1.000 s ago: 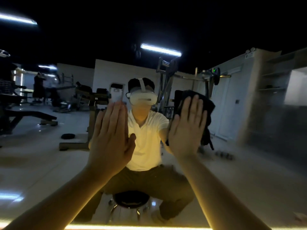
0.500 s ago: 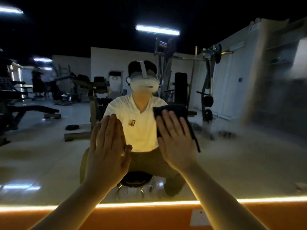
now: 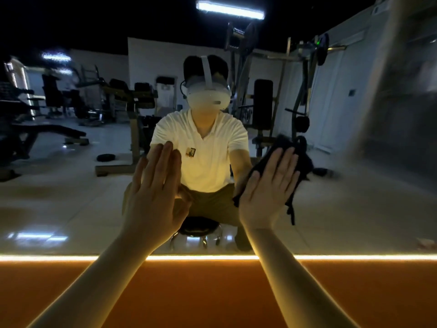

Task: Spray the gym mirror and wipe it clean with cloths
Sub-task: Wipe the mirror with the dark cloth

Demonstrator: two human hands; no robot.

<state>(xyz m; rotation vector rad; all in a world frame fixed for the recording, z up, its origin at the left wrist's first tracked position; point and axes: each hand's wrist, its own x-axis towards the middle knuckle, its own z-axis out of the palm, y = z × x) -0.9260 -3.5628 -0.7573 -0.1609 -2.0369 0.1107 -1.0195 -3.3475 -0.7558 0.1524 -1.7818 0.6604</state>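
Though dim around, gym mirror [image 3: 71,197] over light strip [image 3: 354,257]: left hand [image 3: 153,195] flat, right hand [image 3: 264,197] flat on cloth [image 3: 305,159], fingers [image 3: 275,166] straight.

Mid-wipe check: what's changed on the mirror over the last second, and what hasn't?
The right hand slid the dark cloth down the mirror, from beside the reflected headset to beside the torso, first inward, then back out right. The left hand dropped lower too. Unchanged: both hands open and flat, cloth pressed under the right palm.
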